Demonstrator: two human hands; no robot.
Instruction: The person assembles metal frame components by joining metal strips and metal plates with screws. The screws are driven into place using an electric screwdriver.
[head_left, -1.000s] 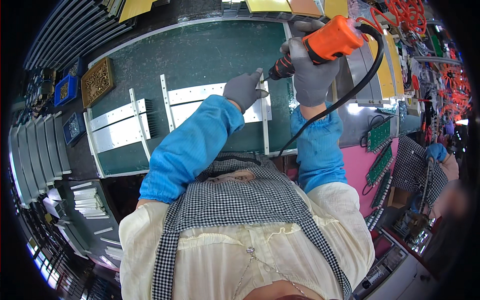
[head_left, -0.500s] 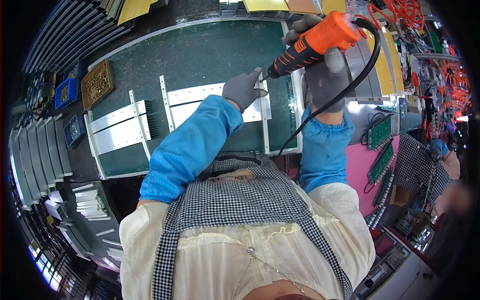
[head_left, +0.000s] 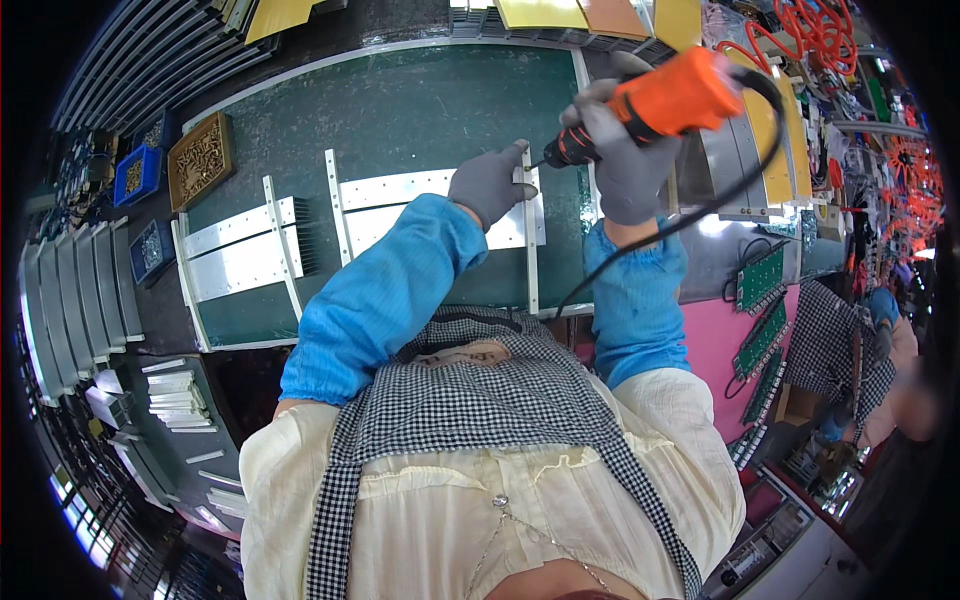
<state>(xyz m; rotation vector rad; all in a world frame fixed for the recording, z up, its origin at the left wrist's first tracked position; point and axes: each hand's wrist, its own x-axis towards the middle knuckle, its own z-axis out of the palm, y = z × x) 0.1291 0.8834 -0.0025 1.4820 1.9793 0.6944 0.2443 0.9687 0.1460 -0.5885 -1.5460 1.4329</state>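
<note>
My left hand point(head_left: 488, 186), in a grey glove, rests on a pair of silver metal plates point(head_left: 400, 192). Its forefinger and thumb press on the narrow white strip point(head_left: 531, 245) that crosses their right end. My right hand point(head_left: 634, 165), also gloved, is wrapped round an orange and black electric screwdriver point(head_left: 684, 92). The screwdriver lies tilted, its bit pointing left at the strip, close to my left fingertips; whether the bit touches a screw is too small to tell. A second white strip point(head_left: 337, 208) crosses the plates' left end.
Another plate pair with strips point(head_left: 240, 250) lies farther left on the green work mat point(head_left: 420, 100). Beyond it stand a tray of brass-coloured screws point(head_left: 199, 160) and blue bins point(head_left: 137, 176). The black cable point(head_left: 690, 218) loops past my right forearm. Green circuit boards point(head_left: 760, 280) lie at right; another person works there.
The screwdriver has shifted right and tipped flatter, and its bit has drawn slightly rightward. My right hand has moved left and closed farther forward round the tool. My left hand stays put.
</note>
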